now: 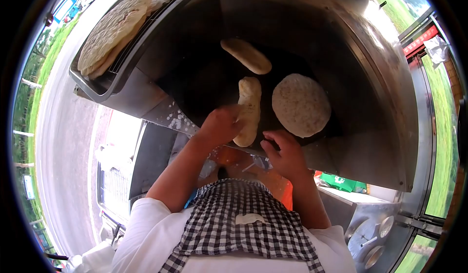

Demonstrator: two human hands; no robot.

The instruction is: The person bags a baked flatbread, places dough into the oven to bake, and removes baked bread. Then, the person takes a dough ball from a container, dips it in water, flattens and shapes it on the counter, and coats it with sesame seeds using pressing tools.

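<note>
On the dark round griddle [200,85] lies a long piece of bread [249,105], pale and lightly speckled. My left hand [222,125] is at its left edge, the fingers blurred by motion, so I cannot make out whether they grip it. To the right of the bread's near end is my right hand [285,153], thumb and fingers curved and apart, with nothing between them. A round flatbread [301,105] with light browning rests beyond the right hand. Farther back, a second long bread [246,56] lies at a slant.
Stacked large flatbreads [114,34] sit on a rack in a metal tray [105,90] at the left. A tall metal guard [375,102] curves around the griddle. White crumbs [179,119] dot the left ledge. A steel unit with round dials [370,234] stands at the lower right.
</note>
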